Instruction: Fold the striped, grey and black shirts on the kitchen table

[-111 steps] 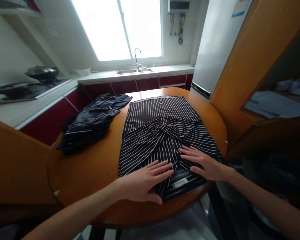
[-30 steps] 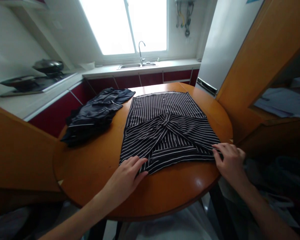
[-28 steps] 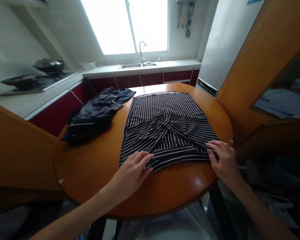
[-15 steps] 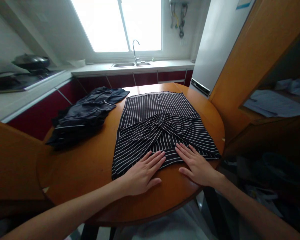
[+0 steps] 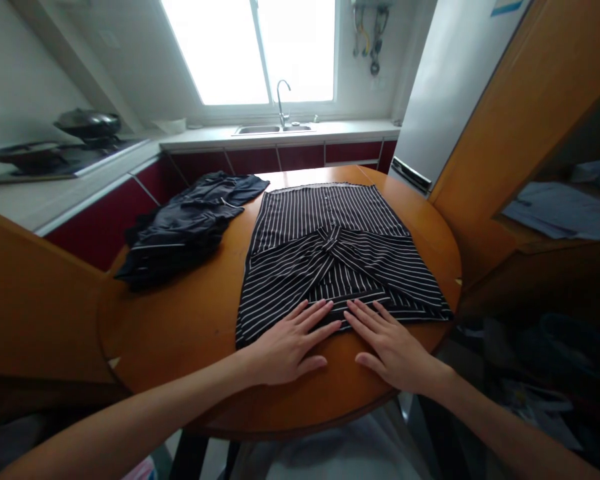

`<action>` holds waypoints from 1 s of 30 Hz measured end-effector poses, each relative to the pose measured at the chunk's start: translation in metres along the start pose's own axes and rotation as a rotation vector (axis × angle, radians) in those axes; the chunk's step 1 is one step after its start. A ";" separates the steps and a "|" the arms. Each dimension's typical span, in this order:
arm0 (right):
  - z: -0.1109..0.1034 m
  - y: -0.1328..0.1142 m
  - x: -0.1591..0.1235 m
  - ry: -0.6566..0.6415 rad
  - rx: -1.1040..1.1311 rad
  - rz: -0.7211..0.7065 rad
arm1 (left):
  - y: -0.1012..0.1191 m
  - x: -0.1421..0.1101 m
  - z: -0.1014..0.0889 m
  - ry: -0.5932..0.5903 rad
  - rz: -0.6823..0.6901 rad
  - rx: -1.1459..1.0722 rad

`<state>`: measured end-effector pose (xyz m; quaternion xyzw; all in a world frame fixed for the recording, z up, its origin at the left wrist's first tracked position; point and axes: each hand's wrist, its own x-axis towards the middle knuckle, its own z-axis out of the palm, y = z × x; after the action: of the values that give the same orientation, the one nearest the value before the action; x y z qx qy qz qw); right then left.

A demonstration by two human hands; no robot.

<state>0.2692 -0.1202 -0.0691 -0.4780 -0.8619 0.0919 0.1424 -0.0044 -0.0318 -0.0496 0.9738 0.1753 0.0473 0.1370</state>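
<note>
A black garment with white stripes (image 5: 285, 273), perhaps a shirt, lies spread on the round wooden table (image 5: 190, 340). A twisted knot of cloth sits at its middle, and small buttons run above it. My left hand (image 5: 290, 343) lies flat with its fingertips on the garment's near edge. Beside it, my right hand (image 5: 387, 347) is also flat, fingers a little apart, its fingertips on the same edge. Neither hand grips the cloth. Parts of the near edge are hidden under the fingers.
A pile of dark clothes (image 5: 180, 230) rests on the table's left side. Beyond are a counter with a sink (image 5: 260, 130) and a stove with a pan (image 5: 87, 125). A fridge (image 5: 445, 87) and a wooden frame (image 5: 510, 87) stand at right; papers (image 5: 565, 207) lie on a shelf.
My hands have come closer together along the garment's near edge, the right one shifting left across the cloth. The whole view has shifted slightly, so the scene sits farther right.
</note>
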 end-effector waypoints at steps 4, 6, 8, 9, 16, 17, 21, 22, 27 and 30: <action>-0.002 0.008 -0.008 -0.007 -0.008 0.014 | 0.003 -0.003 0.001 0.036 -0.007 -0.002; -0.001 0.007 -0.009 -0.009 -0.026 0.024 | 0.008 0.001 0.003 0.060 -0.023 0.019; 0.002 0.006 -0.008 -0.003 -0.037 0.031 | 0.015 0.009 0.005 0.097 -0.067 0.039; 0.003 0.005 -0.007 0.003 -0.039 0.032 | 0.019 0.014 0.006 0.117 -0.092 0.046; 0.011 0.009 -0.008 0.078 -0.029 0.053 | 0.018 0.034 0.015 0.099 -0.047 0.027; 0.013 0.011 -0.009 0.089 -0.034 0.067 | 0.016 0.033 0.016 0.092 -0.045 0.025; 0.019 0.021 -0.015 0.140 -0.077 0.123 | 0.014 0.027 0.016 0.088 -0.058 0.025; 0.019 0.024 -0.017 0.149 -0.086 0.136 | 0.014 0.026 0.015 0.087 -0.065 0.028; 0.014 0.029 -0.031 0.191 -0.060 0.215 | 0.014 0.014 0.011 0.076 -0.094 0.054; 0.009 0.034 -0.045 0.292 -0.015 0.288 | 0.012 -0.006 0.007 0.159 -0.135 0.058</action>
<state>0.3157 -0.1408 -0.0944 -0.6057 -0.7554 0.0346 0.2476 -0.0051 -0.0469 -0.0533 0.9566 0.2519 0.1100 0.0971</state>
